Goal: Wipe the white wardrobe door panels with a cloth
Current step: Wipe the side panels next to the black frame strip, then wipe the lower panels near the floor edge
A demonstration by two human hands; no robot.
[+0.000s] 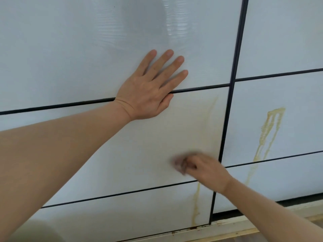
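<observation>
Left hand: the left hand lies flat on the white wardrobe door at the centre of the frame, fingers straight and spread, pointing toward the upper right. The palm covers the dark horizontal strip between two panels; the thumb rests on the panel below it. It holds nothing.

Right hand: the right hand is at the lower right of centre, blurred, its fingers curled round a small bunched cloth. The fingertips are not clear through the blur.

Cloth: pale and pinkish-grey, it shows at the left end of the right hand and is pressed against the middle panel, just above the lower horizontal strip and near the dark vertical divider.

Door panels: glossy white, split by thin dark strips into stacked rectangles, with the vertical divider running from the upper right down to the lower centre.

Stains: a faint yellowish streak runs down the middle panel above the cloth. A stronger yellow-brown drip runs down the panel below the cloth to the door's lower edge. On the door to the right, a thick yellow-brown run drops across its panels.

Bottom edge: a pale wooden ledge runs under the doors at the lower right, with brown specks beside the divider's foot.

Containers: I can make out none.
</observation>
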